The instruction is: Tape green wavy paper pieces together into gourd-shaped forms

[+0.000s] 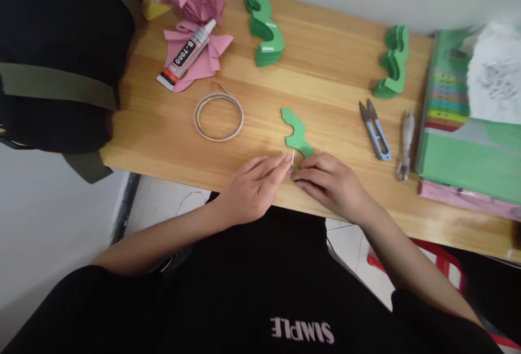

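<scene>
My right hand is closed on the lower end of a green wavy cutout, which lies near the table's front edge. At the fingertips of my left hand a thin white strip, apparently double-sided tape, sticks up, pinched beside the cutout. The fingertips of both hands almost meet, and the cutout's lower end is partly hidden under my right fingers. Left of them lies a roll of tape with a loose end. A stack of green wavy cutouts with white strips on top stands farther back.
Another green stack stands at the back right, near blue-handled thread snips and a clear pen. Packs of green paper lie at right. A glue tube rests on pink paper. A dark bag occupies the left end.
</scene>
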The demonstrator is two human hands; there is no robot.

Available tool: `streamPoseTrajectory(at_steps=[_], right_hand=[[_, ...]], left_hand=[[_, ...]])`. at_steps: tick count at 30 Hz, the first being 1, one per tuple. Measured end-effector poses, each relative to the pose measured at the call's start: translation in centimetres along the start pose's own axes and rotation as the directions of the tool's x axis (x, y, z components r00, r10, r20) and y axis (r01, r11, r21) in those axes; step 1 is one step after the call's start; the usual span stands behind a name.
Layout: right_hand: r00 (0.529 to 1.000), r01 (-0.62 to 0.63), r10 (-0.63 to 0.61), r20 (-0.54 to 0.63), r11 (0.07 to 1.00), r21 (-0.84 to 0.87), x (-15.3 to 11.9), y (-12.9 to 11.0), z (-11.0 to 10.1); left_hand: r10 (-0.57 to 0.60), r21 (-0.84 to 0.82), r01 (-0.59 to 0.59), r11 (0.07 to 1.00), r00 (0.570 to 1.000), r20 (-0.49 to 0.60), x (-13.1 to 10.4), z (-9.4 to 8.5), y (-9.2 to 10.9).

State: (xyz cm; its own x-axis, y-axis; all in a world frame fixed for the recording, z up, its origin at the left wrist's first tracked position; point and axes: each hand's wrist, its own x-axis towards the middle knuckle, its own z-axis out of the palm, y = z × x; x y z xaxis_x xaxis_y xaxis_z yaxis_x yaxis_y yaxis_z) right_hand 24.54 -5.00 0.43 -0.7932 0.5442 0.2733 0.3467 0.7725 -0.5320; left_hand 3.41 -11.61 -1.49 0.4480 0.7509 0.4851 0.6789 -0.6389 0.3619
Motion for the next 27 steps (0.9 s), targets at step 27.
streamPoseTrajectory(at_steps=[27], right_hand=[[0.998,0.017,-0.026,0.064,0.991,0.131,-0.07,0.78,-0.76]], left_hand=[[0.133,0.078,-0.129,0.989,0.99,-0.049,-0.37,0.28,-0.12]])
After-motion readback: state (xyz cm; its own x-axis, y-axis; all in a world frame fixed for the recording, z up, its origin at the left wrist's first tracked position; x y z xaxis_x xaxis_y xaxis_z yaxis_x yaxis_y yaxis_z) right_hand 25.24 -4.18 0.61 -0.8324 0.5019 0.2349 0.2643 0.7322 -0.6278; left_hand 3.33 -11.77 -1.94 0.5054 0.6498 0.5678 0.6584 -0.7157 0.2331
